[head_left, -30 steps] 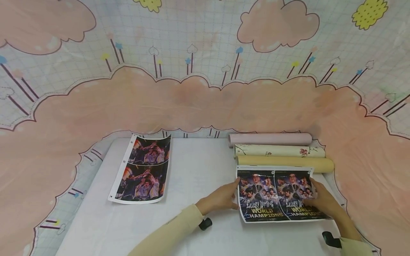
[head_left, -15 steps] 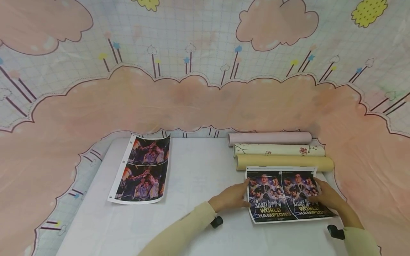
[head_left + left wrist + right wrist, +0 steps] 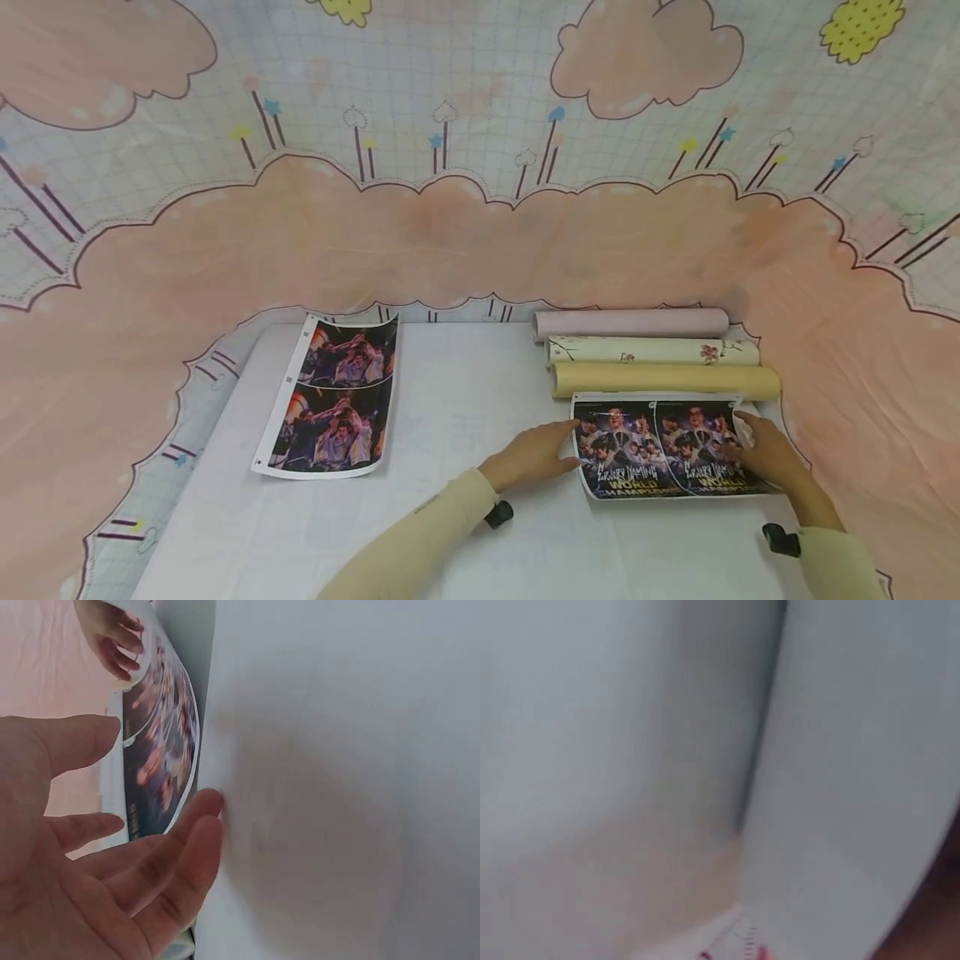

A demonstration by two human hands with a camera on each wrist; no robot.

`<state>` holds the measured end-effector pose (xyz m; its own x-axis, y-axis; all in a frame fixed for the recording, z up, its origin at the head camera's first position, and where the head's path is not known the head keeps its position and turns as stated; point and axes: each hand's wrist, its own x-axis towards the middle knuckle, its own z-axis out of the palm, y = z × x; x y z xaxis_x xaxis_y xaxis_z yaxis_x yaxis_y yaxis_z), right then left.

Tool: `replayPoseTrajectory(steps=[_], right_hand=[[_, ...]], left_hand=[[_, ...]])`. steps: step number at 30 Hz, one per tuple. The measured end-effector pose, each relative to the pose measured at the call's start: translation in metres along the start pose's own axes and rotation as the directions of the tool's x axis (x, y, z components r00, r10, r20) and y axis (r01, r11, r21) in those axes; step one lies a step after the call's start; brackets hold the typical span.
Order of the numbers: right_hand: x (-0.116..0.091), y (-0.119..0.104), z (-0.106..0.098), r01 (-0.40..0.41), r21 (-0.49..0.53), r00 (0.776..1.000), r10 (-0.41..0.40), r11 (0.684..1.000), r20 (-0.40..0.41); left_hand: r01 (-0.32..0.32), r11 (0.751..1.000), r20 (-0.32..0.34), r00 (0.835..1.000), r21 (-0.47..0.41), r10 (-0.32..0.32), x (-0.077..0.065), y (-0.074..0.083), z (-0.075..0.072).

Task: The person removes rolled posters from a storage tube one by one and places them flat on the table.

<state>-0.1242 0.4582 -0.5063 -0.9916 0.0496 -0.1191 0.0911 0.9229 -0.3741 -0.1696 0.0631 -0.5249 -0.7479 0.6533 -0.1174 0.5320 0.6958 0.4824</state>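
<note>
Hands flanked the poster (image 3: 667, 450) lying just in front of three rolls (image 3: 660, 358): the left hand (image 3: 528, 458) touched its left edge with straight fingers, the right hand (image 3: 765, 454) pinched its curling right edge. Even pressure from both sides would likely keep it square. Another print (image 3: 333, 400) lay on the white table (image 3: 465, 400), before a cloud-patterned backdrop (image 3: 450, 233)

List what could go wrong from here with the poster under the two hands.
1. The World Champions poster bows up off the table in the left wrist view; pressing it could crease it.
2. The right hand curls over the right edge while the left hand only touches the left edge with straight fingers, so the sheet may skew.
3. It lies against the yellow roll; a push could jam or buckle it.
</note>
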Motion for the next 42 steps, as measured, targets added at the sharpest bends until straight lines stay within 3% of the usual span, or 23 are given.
replayPoseTrajectory(steps=[6,11,18,23,28,36,39,42], right_hand=[[-0.003,-0.024,-0.010,0.037,0.021,0.996,-0.035,0.999,-0.081],[-0.008,-0.055,-0.018,0.127,0.015,0.978,-0.123,0.992,-0.166],[-0.013,-0.096,-0.030,0.263,0.002,0.927,-0.253,0.965,-0.276],[-0.008,-0.116,-0.033,0.354,-0.011,0.884,-0.339,0.935,-0.321],[0.001,-0.133,-0.031,0.389,0.008,0.873,-0.366,0.921,-0.323],[0.025,-0.155,-0.025,0.407,0.055,0.868,-0.368,0.912,-0.334],[0.034,-0.162,-0.024,0.422,0.078,0.864,-0.375,0.903,-0.335],[0.043,-0.167,-0.022,0.426,0.104,0.869,-0.374,0.899,-0.324]], left_hand=[[0.021,0.998,-0.063,0.998,-0.058,-0.025,-0.018,-0.019,-0.013],[0.023,0.982,-0.142,0.989,-0.188,-0.050,-0.038,-0.034,-0.025],[-0.026,0.929,-0.257,0.964,-0.370,-0.076,-0.063,-0.050,-0.038],[-0.053,0.906,-0.321,0.942,-0.419,-0.094,-0.074,-0.057,-0.046],[-0.063,0.894,-0.370,0.922,-0.444,-0.118,-0.074,-0.057,-0.053],[-0.076,0.864,-0.413,0.897,-0.497,-0.159,-0.063,-0.052,-0.063],[-0.089,0.853,-0.449,0.875,-0.514,-0.180,-0.056,-0.053,-0.066],[-0.109,0.825,-0.478,0.853,-0.554,-0.208,-0.049,-0.054,-0.071]])
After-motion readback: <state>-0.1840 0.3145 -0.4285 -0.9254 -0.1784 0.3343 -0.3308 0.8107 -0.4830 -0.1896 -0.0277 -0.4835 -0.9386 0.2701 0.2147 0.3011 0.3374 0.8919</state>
